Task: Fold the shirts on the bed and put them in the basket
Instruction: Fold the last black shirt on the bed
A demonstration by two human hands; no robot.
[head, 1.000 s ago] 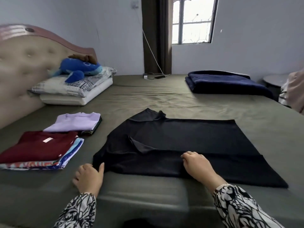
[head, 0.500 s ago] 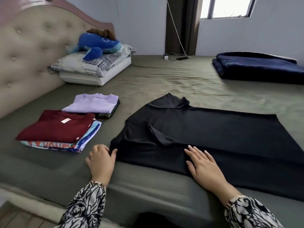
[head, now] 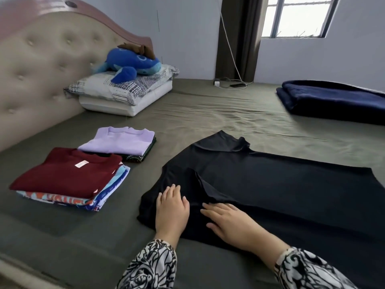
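Observation:
A black shirt [head: 270, 184] lies spread on the olive bed sheet [head: 208, 113], collar to the left, with its near side folded over. My left hand [head: 171, 211] rests flat on the shirt's near left corner, fingers straight. My right hand [head: 231, 222] lies flat on the folded edge just beside it, fingers spread. To the left sit two stacks of folded shirts: a maroon shirt [head: 64, 174] on patterned ones, and a lilac shirt [head: 120, 141] on a dark one. No basket is in view.
A padded headboard [head: 37, 65] runs along the left. Two pillows [head: 125, 94] with a blue plush toy [head: 133, 63] lie at the head. A folded navy blanket [head: 333, 101] lies far right. A charger and cable [head: 229, 84] lie by the curtain.
My left hand moved from the bed beside the shirt onto its left corner and opened flat. My right hand slid left along the folded edge. The view turned left.

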